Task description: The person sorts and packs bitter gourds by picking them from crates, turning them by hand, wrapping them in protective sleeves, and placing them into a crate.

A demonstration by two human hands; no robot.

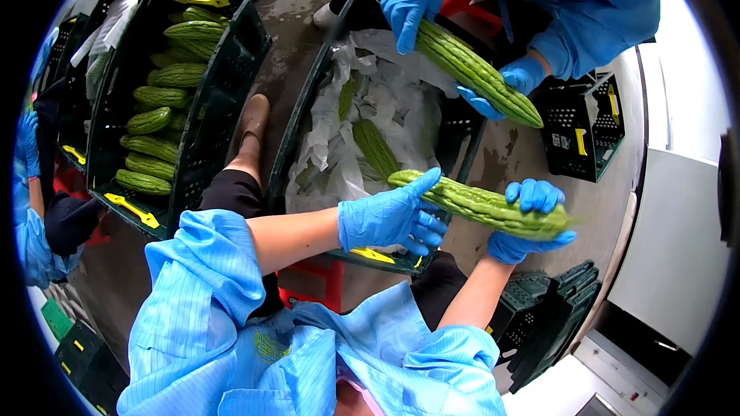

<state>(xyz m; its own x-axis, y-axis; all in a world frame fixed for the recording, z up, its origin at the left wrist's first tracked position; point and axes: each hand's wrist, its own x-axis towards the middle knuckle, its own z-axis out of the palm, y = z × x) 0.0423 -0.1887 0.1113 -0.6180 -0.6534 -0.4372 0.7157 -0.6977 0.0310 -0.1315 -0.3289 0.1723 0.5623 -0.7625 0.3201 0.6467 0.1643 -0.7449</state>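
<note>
A long green bitter melon [478, 206] lies across both my blue-gloved hands, above the right side of a dark crate. My right hand [532, 219] is wrapped round its blurred right end, fingers above and below. Near the other end, my left hand [393, 212] holds it loosely between the thumb and spread fingers. Below, the dark green crate [308, 108] contains crumpled translucent plastic film [393, 115] and another bitter melon [374, 146], partly covered. Opposite me, a co-worker's gloved hands [414, 4] hold a separate bitter melon [478, 69].
To the left stands a crate [254, 38] with several bitter melons [158, 96]. A small dark crate [582, 123] is on the floor at right, and stacked folded crates [551, 323] stand at lower right. Another person's gloved hand [29, 142] shows at far left.
</note>
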